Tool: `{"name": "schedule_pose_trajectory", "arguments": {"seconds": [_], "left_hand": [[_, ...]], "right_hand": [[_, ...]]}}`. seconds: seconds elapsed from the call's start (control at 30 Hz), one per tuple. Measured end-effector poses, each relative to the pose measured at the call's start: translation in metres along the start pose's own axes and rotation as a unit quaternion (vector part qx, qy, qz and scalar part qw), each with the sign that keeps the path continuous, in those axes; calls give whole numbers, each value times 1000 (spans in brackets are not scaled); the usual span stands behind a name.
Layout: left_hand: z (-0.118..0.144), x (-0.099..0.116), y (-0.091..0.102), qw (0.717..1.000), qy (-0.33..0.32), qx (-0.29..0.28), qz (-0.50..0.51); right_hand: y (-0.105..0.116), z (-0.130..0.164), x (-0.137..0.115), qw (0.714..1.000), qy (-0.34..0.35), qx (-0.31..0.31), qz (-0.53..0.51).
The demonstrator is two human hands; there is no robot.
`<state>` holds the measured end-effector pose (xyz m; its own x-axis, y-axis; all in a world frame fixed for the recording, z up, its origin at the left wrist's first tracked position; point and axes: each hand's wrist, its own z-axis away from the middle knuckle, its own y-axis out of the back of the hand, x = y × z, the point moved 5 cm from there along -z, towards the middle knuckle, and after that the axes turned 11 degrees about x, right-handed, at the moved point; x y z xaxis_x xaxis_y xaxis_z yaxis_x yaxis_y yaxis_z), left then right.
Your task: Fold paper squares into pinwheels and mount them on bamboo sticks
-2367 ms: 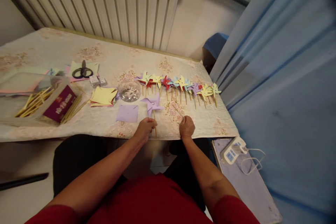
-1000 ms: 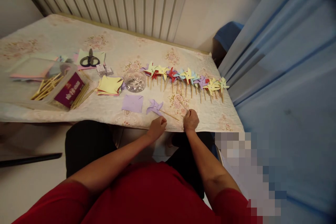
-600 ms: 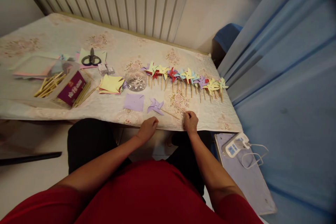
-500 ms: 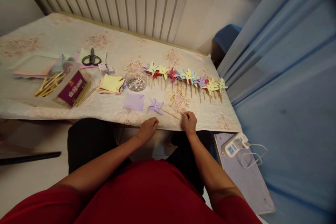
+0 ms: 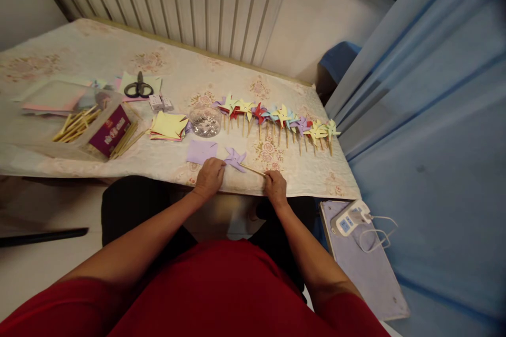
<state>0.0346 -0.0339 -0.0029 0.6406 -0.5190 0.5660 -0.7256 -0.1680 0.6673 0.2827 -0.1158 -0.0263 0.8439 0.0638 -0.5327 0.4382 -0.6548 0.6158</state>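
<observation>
While I sit by the white radiator (image 5: 221, 0) and the blue curtain (image 5: 427, 116), the surface (image 5: 79, 52) with its flowery cloth is in front of me. On it lie scissors (image 5: 138, 87), a row of pinwheels (image 5: 276, 116) and a purple paper square (image 5: 201, 151). The purple pinwheel (image 5: 235, 158) lies flat near the front edge, its stick pointing right. My right hand (image 5: 275, 185) pinches the stick's end. My left hand (image 5: 209, 175) is curled, touching the paper square beside the pinwheel.
</observation>
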Motion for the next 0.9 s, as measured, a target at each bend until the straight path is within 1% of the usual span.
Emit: {"name": "schedule_pose_trajectory", "arguments": {"seconds": [0.07,0.13,0.2,0.33,0.47,0.7,0.9], "left_hand": [[-10,2,0,999,-32,3,-14],[-18,3,-5,999,-44,-7,-30],[-24,3,-13,997,-46,-29,-53],[-31,3,-29,989,-52,-92,-104],[-35,1,-37,981,-52,-130,-131],[-38,0,-40,979,-50,-140,-136],[-40,0,-40,980,-42,-149,-126]], "right_hand": [[-1,1,-1,1000,9,-7,6],[-2,1,-3,1000,16,-15,14],[-4,0,-5,999,21,-20,22],[-7,-2,-10,999,27,-30,28],[-10,-3,-13,999,24,-33,34],[-13,-3,-13,998,15,-41,36],[-12,-5,-19,997,22,-46,55]]}}
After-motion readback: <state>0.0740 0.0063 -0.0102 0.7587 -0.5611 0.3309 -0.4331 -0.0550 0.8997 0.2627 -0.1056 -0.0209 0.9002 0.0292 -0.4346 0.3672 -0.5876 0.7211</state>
